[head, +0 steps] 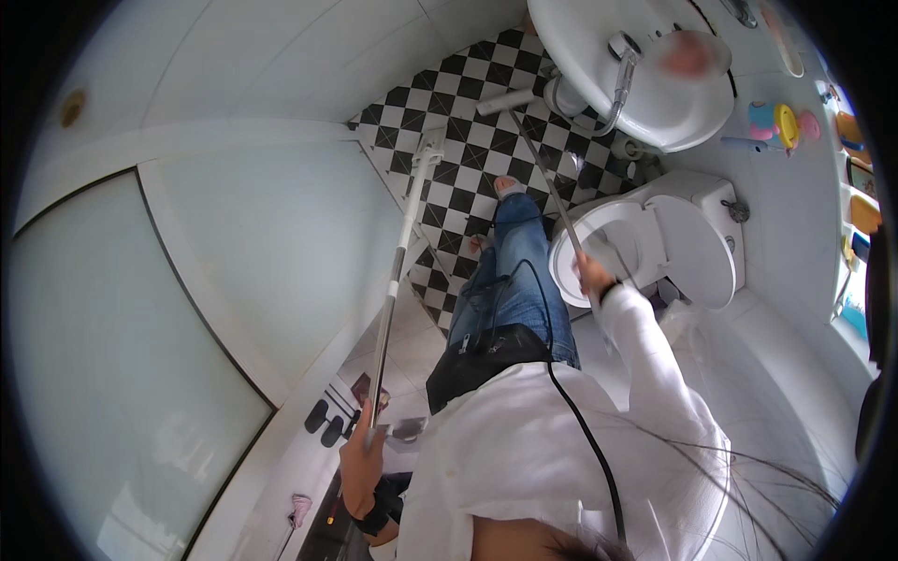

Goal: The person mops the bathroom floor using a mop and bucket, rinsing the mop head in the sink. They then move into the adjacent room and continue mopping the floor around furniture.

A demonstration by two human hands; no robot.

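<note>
My left hand (363,449), low in the head view, grips the metal handle of a long pole (393,287). The pole's white flat head (429,146) rests on the black-and-white checkered floor (449,102). Beside the toilet bowl, my right hand (593,275) is closed around a thinner metal pole (554,189). That pole ends in a pale bar-shaped head (505,102) on the floor, near the washbasin's base. The two heads lie apart. My fingertips are partly hidden.
A toilet (691,245) with its lid raised stands at the right. Above it in view is a washbasin (659,105) with a shower hose (603,130). Frosted-glass panels (273,245) border the left side. A black cable (582,428) hangs over my body.
</note>
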